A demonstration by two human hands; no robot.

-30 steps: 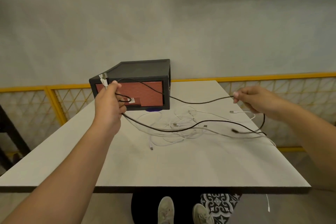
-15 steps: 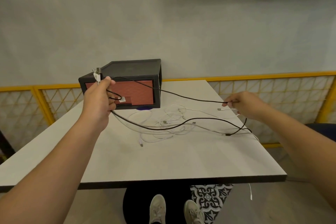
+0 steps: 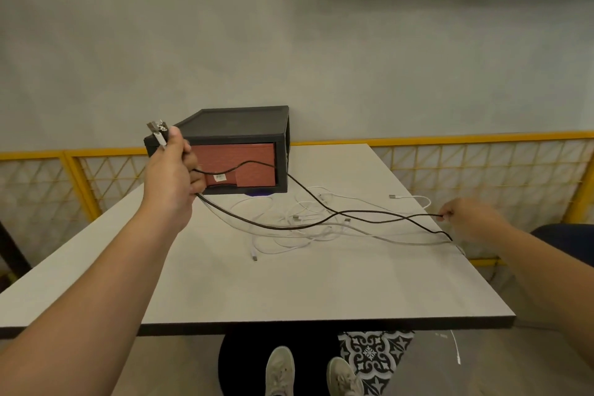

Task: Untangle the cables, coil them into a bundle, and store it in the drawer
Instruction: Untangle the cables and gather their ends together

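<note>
Right hand is now lower and farther right than half a second ago, out near the right edge of the table. The black cable is drawn longer between the hands. Left hand has barely shifted and is raised in front of the drawer unit.

Left grip: fingers curled round a bunch of cable ends, with plugs sticking up above the thumb.

Right grip: fingertips pinch the black cable.

Black cable: one run leaves the left hand, arcs across the red drawer front, drops to the table and crosses to the right hand. A second run hangs from under the left hand toward the right edge.

White cables: a loose tangle on the table between the hands, in front of the unit and under the black runs.

Drawer front sits flush in its frame.
</note>
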